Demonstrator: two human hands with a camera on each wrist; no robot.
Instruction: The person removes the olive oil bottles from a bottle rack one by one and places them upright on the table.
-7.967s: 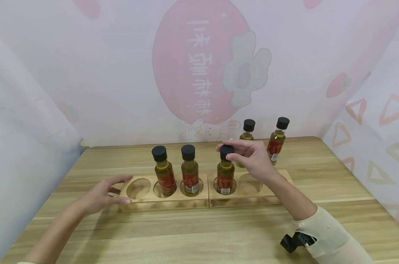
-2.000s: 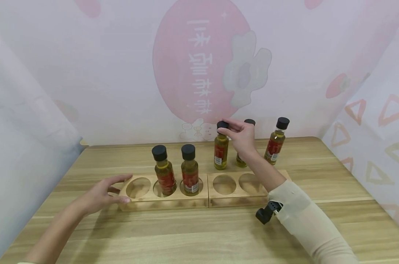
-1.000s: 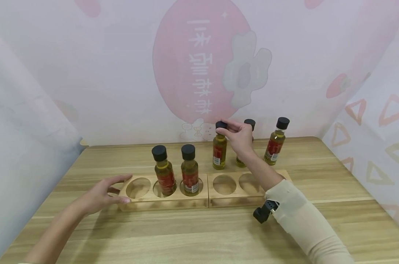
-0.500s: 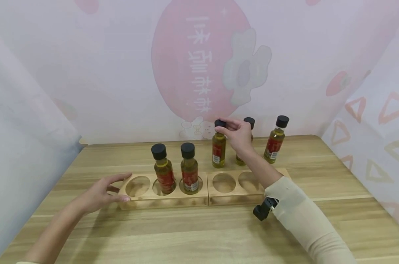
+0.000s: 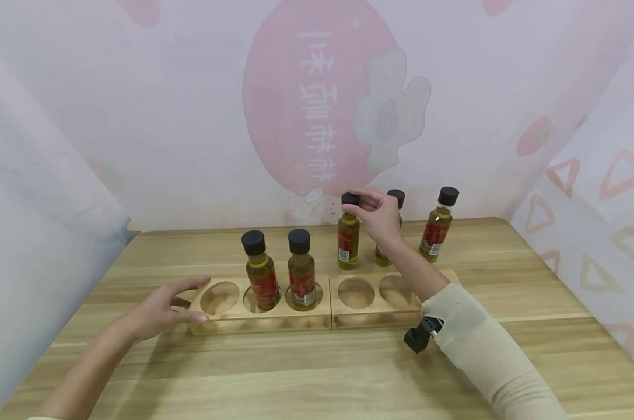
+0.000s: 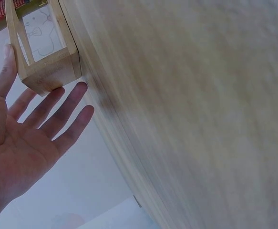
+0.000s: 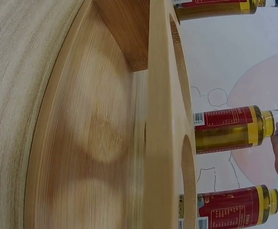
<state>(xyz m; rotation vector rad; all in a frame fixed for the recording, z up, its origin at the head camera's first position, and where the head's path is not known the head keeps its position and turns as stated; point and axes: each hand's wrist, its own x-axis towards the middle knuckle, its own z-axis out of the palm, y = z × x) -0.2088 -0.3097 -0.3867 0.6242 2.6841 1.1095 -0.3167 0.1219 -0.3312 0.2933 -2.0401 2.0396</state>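
My left hand [image 5: 161,309] grips the left end of a wooden bottle rack [image 5: 275,324], thumb at the front edge and index finger at the back corner. In the left wrist view the other fingers of the left hand [image 6: 29,138] spread loosely beside the rack end [image 6: 53,74]. My right hand [image 5: 379,219] pinches the black cap of an oil bottle [image 5: 348,242] with a red label, upright behind the rack. The right wrist view shows this oil bottle [image 7: 224,129] sideways, with fingers at its cap.
Two similar bottles [image 5: 263,283] [image 5: 301,283] stand in holes of the left rack section. Behind the rack stand another bottle [image 5: 384,256], partly hidden by the right hand, and one farther right [image 5: 435,233]. The right forearm crosses over the right rack section [image 5: 374,319]. A printed cloth [image 5: 191,146] hangs behind the table.
The oil bottle in my right hand has gone from a hole in the right rack section to behind the rack, then shifted slightly left. My left hand has stayed at the rack end.
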